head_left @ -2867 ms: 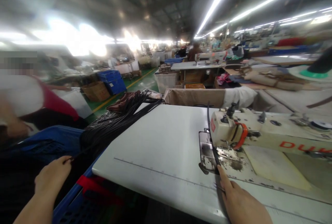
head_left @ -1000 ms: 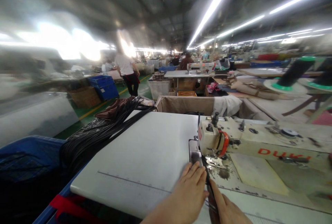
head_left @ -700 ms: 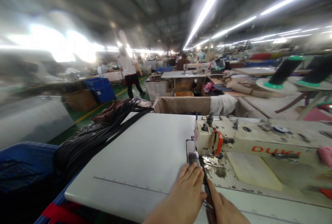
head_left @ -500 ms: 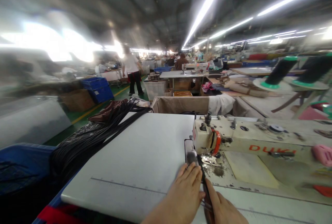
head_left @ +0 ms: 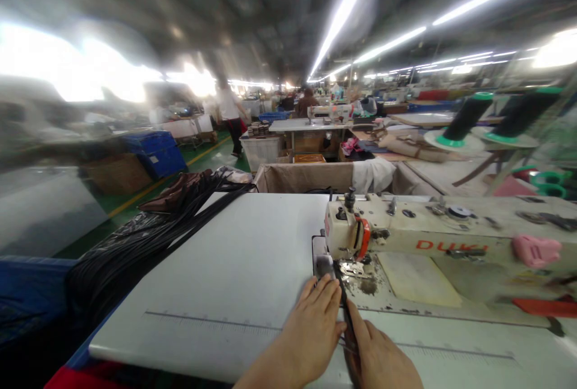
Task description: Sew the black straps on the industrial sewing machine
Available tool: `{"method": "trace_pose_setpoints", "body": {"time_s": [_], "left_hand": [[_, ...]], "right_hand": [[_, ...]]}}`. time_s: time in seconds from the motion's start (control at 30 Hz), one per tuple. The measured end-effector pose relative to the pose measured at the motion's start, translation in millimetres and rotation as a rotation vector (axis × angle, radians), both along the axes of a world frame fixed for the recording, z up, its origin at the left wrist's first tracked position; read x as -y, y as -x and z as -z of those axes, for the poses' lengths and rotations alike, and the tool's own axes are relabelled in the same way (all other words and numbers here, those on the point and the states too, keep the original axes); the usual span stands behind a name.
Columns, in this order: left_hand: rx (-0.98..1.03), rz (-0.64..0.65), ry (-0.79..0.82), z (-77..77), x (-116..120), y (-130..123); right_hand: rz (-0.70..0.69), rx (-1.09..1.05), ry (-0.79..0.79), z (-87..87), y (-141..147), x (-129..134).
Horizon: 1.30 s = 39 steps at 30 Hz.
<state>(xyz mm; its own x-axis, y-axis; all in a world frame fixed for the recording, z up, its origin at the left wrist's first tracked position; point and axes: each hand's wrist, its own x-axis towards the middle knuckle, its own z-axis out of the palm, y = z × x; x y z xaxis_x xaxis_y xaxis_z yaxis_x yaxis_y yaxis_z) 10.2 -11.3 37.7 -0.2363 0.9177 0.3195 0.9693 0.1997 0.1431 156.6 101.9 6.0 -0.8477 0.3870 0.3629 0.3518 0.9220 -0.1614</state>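
Observation:
A dark brown-black strap (head_left: 351, 350) runs from the front edge of the white table up beside the needle area of a cream sewing machine (head_left: 444, 238). My left hand (head_left: 311, 323) lies with fingers stretched forward on the strap's left side, its fingertips just short of the metal presser parts (head_left: 325, 265). My right hand (head_left: 376, 347) is closed along the strap's right side, its index finger pointing forward along it. The right hand's lower fingers are curled and partly hidden. Where the strap meets the needle is hard to make out.
Long black strips (head_left: 148, 245) hang over the table's left edge beside a blue bin (head_left: 31, 293). A fabric-lined bin (head_left: 306, 178) stands behind the table. Black thread cones (head_left: 466, 118) stand at right. A person in a white top (head_left: 231, 112) walks in the aisle.
The view has turned slightly right, so the machine and table sit further left. Both hands keep nearly the same place by the strap. The background person's stride has changed.

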Motion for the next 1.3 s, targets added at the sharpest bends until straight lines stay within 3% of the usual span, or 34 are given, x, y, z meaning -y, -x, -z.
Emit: {"method": "trace_pose_setpoints", "body": {"time_s": [0.17,0.5,0.8,1.3], "left_hand": [[-0.016,-0.005,0.022,3.9,-1,1],[-0.029,-0.004,0.007,7.7,-2,0],[-0.003,-0.022,-0.022,10.1,-5,1],[0.131,-0.073,0.039,1.4,-20,24]], "right_hand": [[-0.049,0.022,0.026,-8.0,-2,-2],[-0.013,0.06,0.023,-24.3,-2,5],[-0.052,-0.092,0.029,-25.1,-8,5],[-0.081,-0.062,0.041,-28.3,-12,7]]}}
